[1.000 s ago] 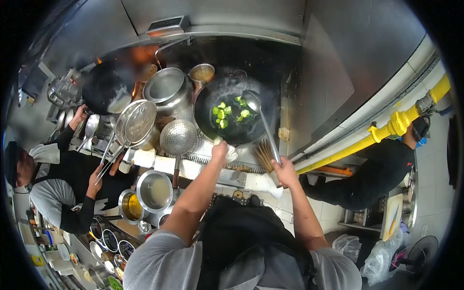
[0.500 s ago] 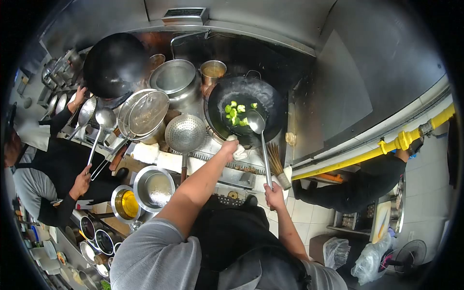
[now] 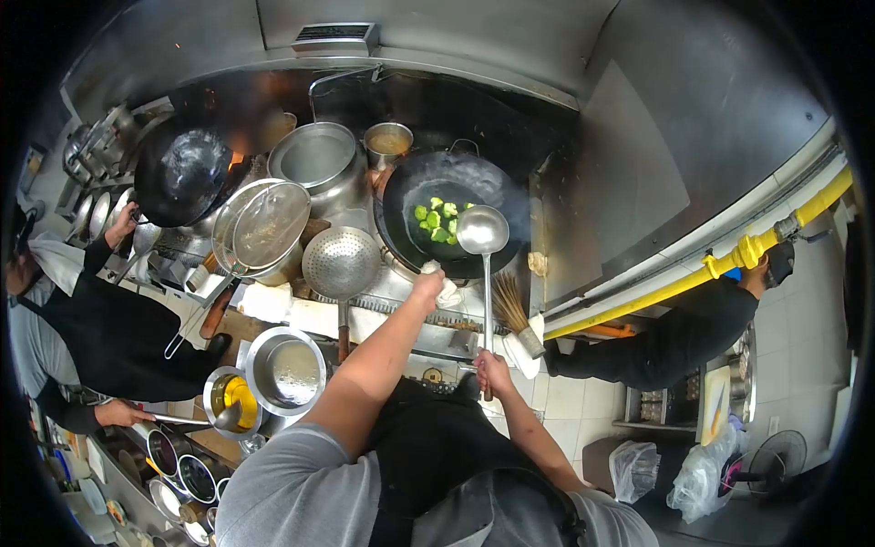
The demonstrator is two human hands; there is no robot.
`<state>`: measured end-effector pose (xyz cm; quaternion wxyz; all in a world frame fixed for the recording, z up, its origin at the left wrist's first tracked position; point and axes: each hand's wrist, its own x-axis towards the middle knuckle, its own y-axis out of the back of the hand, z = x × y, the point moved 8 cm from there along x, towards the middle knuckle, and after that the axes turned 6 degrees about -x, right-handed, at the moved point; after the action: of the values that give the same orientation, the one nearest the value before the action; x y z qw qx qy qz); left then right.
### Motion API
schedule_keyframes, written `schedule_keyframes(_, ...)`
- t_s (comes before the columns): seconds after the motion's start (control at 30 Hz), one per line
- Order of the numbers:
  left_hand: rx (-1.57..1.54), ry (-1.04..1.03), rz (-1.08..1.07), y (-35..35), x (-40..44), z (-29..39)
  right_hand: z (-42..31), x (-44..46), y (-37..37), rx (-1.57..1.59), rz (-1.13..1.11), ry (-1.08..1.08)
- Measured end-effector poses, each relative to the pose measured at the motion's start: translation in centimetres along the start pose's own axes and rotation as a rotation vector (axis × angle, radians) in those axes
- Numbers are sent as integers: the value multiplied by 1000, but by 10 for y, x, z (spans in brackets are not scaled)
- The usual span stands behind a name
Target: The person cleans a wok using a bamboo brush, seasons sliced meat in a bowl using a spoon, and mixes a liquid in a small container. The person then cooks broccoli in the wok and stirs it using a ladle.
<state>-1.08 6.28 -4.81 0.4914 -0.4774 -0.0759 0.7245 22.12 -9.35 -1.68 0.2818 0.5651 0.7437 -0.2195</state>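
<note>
Green pieces (image 3: 433, 221) are lying in the wok (image 3: 408, 190) just above frame centre. The left hand (image 3: 429, 284) is clenching a cloth (image 3: 448, 294) at its rim; the right hand (image 3: 493, 374) is gripping the ladle (image 3: 483, 232). I'm fearing burns from a slipping cloth, spills from wide sweeps.

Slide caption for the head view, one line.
Left hand clasps a white cloth at the edge of a wok; right hand holds a ladle beside green vegetable pieces.
</note>
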Motion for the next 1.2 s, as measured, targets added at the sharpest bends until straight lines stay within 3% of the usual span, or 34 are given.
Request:
schedule_keyframes(0.1,21,-2,25,2,-2,2,-2,-9,-11,29,-17,-29)
schedule_keyframes(0.2,57,-11,42,-1,-9,7,-23,-25,-13,-24,74,157)
schedule_keyframes(0.27,62,-7,46,-2,-18,10,-43,-42,-17,0,76,395)
schedule_keyframes(0.3,92,-17,47,3,-8,7,-46,-49,-18,0,78,392)
schedule_keyframes(0.43,130,-49,52,10,11,0,-57,-60,-9,50,-60,324)
schedule_keyframes(0.5,143,-59,65,11,14,0,-63,-64,-6,52,-215,401)
schedule_keyframes(0.73,163,-49,111,9,-3,6,-206,-139,-19,-46,-417,676)
schedule_keyframes(0.83,191,-51,104,13,3,4,-266,-160,-35,192,-698,803)
schedule_keyframes(0.87,191,-51,103,14,4,3,-276,-153,-34,191,-698,804)
schedule_keyframes(0.93,191,-60,91,12,4,3,-292,-140,-23,-25,-608,922)
schedule_keyframes(1.03,256,-80,95,15,7,5,-311,-114,2,-496,63,602)
schedule_keyframes(1.07,251,-80,96,15,7,4,-313,-106,-6,-500,61,602)
schedule_keyframes(1.13,256,-88,96,12,0,8,-349,-127,-17,-769,522,1152)
schedule_keyframes(1.17,246,-89,99,9,-6,10,-355,-122,-26,-776,514,1155)
schedule_keyframes(1.2,263,-101,112,3,-25,19,-366,-128,-27,-521,511,1246)
